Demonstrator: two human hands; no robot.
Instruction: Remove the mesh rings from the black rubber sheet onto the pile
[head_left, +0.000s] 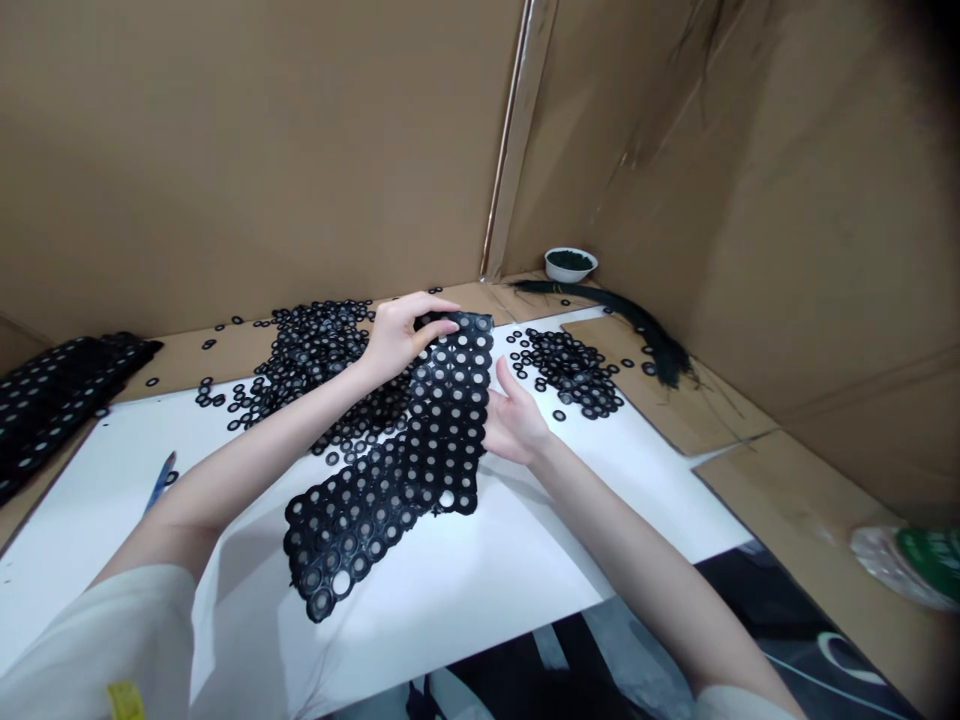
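A white bowl (pixel 570 264) sits in the cardboard corner, a blue pen (pixel 160 481) on the white sheet (pixel 465 590).
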